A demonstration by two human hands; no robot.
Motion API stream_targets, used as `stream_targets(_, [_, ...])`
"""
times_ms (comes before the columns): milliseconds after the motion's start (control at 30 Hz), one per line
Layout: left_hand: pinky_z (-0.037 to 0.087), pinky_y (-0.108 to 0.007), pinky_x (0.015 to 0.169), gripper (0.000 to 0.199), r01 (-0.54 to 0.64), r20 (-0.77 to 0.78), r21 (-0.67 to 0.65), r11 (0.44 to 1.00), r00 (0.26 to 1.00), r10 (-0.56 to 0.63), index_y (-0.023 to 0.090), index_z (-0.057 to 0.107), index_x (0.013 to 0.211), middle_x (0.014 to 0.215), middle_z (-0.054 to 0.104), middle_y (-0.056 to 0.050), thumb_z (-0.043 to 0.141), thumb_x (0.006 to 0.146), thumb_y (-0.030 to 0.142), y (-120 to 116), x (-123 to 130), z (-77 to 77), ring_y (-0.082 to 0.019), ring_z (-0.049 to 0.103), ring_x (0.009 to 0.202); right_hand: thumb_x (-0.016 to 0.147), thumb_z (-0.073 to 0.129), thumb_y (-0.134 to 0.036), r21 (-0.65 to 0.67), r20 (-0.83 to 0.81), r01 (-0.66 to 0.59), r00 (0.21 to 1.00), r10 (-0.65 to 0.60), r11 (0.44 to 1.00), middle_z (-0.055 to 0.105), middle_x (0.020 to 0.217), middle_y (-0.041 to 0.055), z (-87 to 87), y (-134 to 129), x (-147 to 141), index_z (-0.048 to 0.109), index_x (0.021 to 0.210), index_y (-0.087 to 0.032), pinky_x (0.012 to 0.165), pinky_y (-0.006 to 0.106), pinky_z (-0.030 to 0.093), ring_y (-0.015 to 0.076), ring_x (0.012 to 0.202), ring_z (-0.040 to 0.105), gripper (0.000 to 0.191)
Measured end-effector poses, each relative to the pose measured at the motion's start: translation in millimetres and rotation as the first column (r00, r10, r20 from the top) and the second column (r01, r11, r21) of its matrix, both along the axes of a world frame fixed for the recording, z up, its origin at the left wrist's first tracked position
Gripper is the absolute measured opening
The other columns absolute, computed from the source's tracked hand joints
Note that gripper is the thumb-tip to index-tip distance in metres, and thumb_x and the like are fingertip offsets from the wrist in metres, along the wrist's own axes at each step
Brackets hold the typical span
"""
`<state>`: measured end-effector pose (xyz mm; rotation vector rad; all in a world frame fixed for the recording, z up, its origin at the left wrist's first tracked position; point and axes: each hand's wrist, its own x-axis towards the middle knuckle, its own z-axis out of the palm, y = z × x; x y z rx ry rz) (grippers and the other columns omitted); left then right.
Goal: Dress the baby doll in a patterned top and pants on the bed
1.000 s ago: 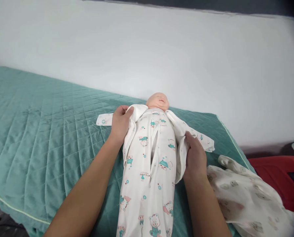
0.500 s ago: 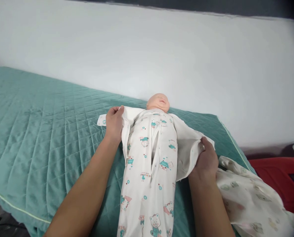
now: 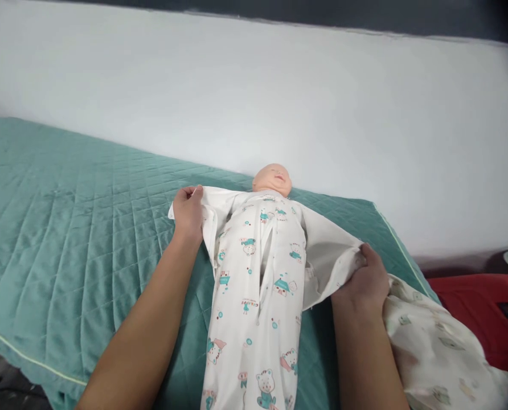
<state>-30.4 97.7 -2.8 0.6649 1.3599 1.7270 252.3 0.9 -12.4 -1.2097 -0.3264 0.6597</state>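
Note:
A baby doll (image 3: 273, 179) lies on its back, its head toward the wall. A white swaddle (image 3: 254, 267) printed with teal and pink bears and houses covers its body, with a narrow slit down the front. My left hand (image 3: 188, 210) pinches the left side flap (image 3: 217, 199) and holds it out from the doll's shoulder. On the other side, my right hand (image 3: 364, 279) grips the edge of the right flap (image 3: 324, 245), which is stretched out with its plain inner face showing. The doll's arms are hidden by the cloth.
A teal quilted cover (image 3: 87, 228) lies under the doll, its piped edge at the front left and right. A white wall (image 3: 237, 85) rises behind. At the right are a crumpled printed cloth (image 3: 437, 347) and a red object (image 3: 484, 307).
Both hands have moved apart, the left one leftward and the right one rightward, pulling the two flaps wider and tauter. The doll stays in place.

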Motion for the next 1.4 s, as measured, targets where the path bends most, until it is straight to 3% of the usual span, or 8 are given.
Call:
stream_targets(100, [0.042,-0.021,0.058,0.012,-0.003,0.003,0.007,1.0,1.0,0.003,0.017,0.058,0.078,0.071,0.053,0.004,0.066,0.072,0.025,2,-4,-1.3,-0.009,0.048,0.061,0.074,0.06,-0.027,0.01,-0.208,0.108,0.973,-0.104,0.994,0.065,0.082,0.0005,3.2,2,4,0.058,0.079,-0.023,0.088,0.032,0.059,0.0194,0.092,0.066,0.006])
stream_targets(167, [0.041,-0.021,0.058,0.014,-0.002,-0.029,0.016,1.0,1.0,0.002,0.017,0.06,0.08,0.072,0.055,0.003,0.067,0.07,0.023,2,-7,-3.9,-0.009,0.049,0.061,0.073,0.061,-0.024,0.011,-0.237,0.129,0.964,-0.123,0.992,0.065,0.082,0.0009,4.5,4,5,0.059,0.079,-0.022,0.088,0.029,0.058,0.0182,0.091,0.066,0.007])
stream_targets(400, [0.039,-0.023,0.061,0.031,0.009,-0.305,0.012,1.0,0.952,-0.005,0.02,0.065,0.095,0.08,0.052,0.004,0.07,0.065,0.021,-20,-28,-23.6,-0.01,0.048,0.065,0.062,0.068,-0.019,0.059,-0.151,0.135,0.981,-0.125,0.989,0.063,0.082,0.0008,-10.3,6,15,0.058,0.074,-0.022,0.08,0.033,0.057,0.0194,0.082,0.064,0.016])
stream_targets(667, [0.045,-0.028,0.075,0.032,-0.027,-0.552,0.053,0.998,0.833,0.052,0.022,0.063,0.101,0.089,0.055,0.0,0.057,0.07,0.014,-50,-53,-48.1,-0.014,0.052,0.075,0.055,0.064,-0.013,0.062,-0.024,0.066,0.998,-0.064,0.996,0.06,0.079,-0.0046,-12.1,-1,10,0.056,0.094,-0.02,0.074,0.03,0.053,0.0127,0.071,0.061,0.041])
stream_targets(833, [0.049,-0.034,0.087,0.044,-0.005,-0.66,0.092,0.996,0.749,0.065,0.021,0.059,0.1,0.105,0.057,-0.005,0.047,0.063,0.002,-64,-55,-55.8,-0.018,0.057,0.089,0.055,0.066,-0.018,0.024,0.07,0.024,0.997,-0.026,0.999,0.06,0.08,-0.0067,-16.7,-11,-1,0.058,0.108,-0.021,0.075,0.029,0.051,0.0117,0.072,0.06,0.054])
stream_targets(967, [0.046,-0.039,0.097,0.045,0.02,-0.763,0.114,0.993,0.642,0.075,0.022,0.059,0.098,0.107,0.057,-0.007,0.044,0.062,-0.001,-78,-55,-54.7,-0.023,0.057,0.103,0.058,0.07,-0.026,-0.023,0.231,0.007,0.973,-0.001,1.0,0.062,0.087,-0.005,-24.7,-18,-7,0.06,0.118,-0.022,0.08,0.032,0.052,0.0148,0.083,0.061,0.061])
stream_targets(1133, [0.042,-0.044,0.102,0.028,0.034,-0.877,0.121,0.992,0.472,0.091,0.023,0.06,0.102,0.115,0.059,-0.008,0.05,0.079,0.011,-88,-48,-49.3,-0.028,0.052,0.115,0.063,0.073,-0.034,-0.168,0.453,-0.006,0.887,0.083,0.986,0.065,0.106,0.0016,-26.2,-23,-16,0.06,0.124,-0.022,0.093,0.042,0.049,0.0209,0.097,0.061,0.064])
stream_targets(1400, [0.03,-0.053,0.111,0.023,0.186,-0.976,0.06,0.981,0.217,0.018,0.022,0.063,0.107,0.128,0.06,-0.011,0.056,0.089,0.034,-92,-32,-41.1,-0.034,0.041,0.132,0.064,0.07,-0.039,-0.274,0.702,-0.061,0.67,0.242,0.96,0.046,0.14,0.0138,-26.2,-21,-22,0.062,0.116,-0.019,0.116,0.046,0.024,0.03,0.135,0.038,0.056])
